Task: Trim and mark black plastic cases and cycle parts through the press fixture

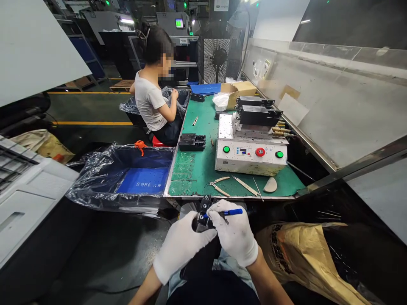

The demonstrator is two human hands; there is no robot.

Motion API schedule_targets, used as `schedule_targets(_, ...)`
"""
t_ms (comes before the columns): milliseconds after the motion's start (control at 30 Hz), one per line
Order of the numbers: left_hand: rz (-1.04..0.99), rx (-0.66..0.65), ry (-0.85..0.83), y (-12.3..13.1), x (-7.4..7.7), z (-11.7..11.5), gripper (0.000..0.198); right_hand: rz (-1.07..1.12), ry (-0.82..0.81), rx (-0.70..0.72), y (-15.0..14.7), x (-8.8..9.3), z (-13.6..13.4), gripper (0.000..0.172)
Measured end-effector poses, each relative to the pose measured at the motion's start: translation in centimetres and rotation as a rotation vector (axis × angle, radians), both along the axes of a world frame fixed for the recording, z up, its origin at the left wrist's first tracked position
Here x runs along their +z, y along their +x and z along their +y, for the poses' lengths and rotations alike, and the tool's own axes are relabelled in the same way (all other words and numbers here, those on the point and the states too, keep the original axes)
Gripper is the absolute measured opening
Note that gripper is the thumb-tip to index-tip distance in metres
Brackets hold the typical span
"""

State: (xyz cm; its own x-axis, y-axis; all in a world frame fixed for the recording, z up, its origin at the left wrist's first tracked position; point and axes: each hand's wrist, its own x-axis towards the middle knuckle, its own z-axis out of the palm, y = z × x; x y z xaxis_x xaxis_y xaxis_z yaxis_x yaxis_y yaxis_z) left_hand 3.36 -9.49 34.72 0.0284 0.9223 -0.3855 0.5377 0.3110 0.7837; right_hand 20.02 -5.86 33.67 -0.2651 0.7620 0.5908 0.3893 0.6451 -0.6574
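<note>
My left hand (pixel 187 241), in a white glove, is closed around a black plastic part (pixel 204 208) over my lap, just off the table's front edge. Round metal-looking spots show on the part's upper face. Pinched in my gloved right hand (pixel 234 233) is a blue pen-shaped tool (pixel 233 212), its tip against or very near the part. Whether it is a pen or a knife I cannot make out. The part's lower end is partly hidden by my left hand. On the table beyond lie pliers (pixel 220 190) and a flat pale-handled tool (pixel 244 185).
A white machine (pixel 251 156) with buttons bears black parts (pixel 258 115) on the green table (pixel 203 169). More black parts (pixel 192 143) lie at the left edge. A plastic-lined bin (pixel 95 182) stands left, a paper sack (pixel 302 250) right. A co-worker (pixel 152 93) sits beyond.
</note>
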Motion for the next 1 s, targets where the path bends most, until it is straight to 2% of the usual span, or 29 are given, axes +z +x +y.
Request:
schedule_targets(167, 0.004, -0.014, -0.013, 0.1, -0.8, 0.8, 0.033, 0.012, -0.041, 0.032, 0.2, -0.7, 0.5, 0.017)
schedule_targets(267, -0.017, -0.030, -0.005, -0.1, -1.2, 1.9, 0.037, 0.151, -0.094, 0.025, 0.6, -1.2, 0.5, 0.017)
schedule_targets(400, 0.066, -0.065, 0.002, -0.8, -1.1, 4.3, 0.037, 0.439, -0.237, -0.088, 2.2, -2.1, 0.2, 0.019)
schedule_targets(500, 0.185, -0.137, 0.027, -1.4, -1.3, 7.1, 0.040, 0.495, -0.296, -0.226, 4.3, -3.5, -0.3, 0.021)
schedule_targets(600, 0.347, -0.212, 0.163, -2.3, -2.6, 11.6, 0.043, 0.484, -0.378, -0.356, 6.8, -5.8, -1.1, 0.026)
schedule_targets(667, 0.451, -0.252, 0.303, -3.0, -4.0, 16.0, 0.040, 0.489, -0.428, -0.433, 8.1, -7.4, -1.7, 0.032)
schedule_targets(767, 0.556, -0.278, 0.421, -4.3, -6.4, 23.4, 0.043, 0.525, -0.449, -0.574, 9.7, -9.2, -2.0, 0.038)
schedule_targets(833, 0.631, -0.283, 0.467, -5.2, -7.9, 27.8, 0.049, 0.534, -0.443, -0.653, 11.0, -9.4, -1.8, 0.042)
schedule_targets(900, 0.686, -0.306, 0.513, -6.1, -9.0, 30.9, 0.052, 0.507, -0.417, -0.694, 12.5, -8.9, -1.3, 0.043)
schedule_targets(1000, 0.754, -0.313, 0.606, -7.1, -10.1, 32.9, 0.051, 0.433, -0.312, -0.695, 15.3, -6.9, 0.4, 0.038)
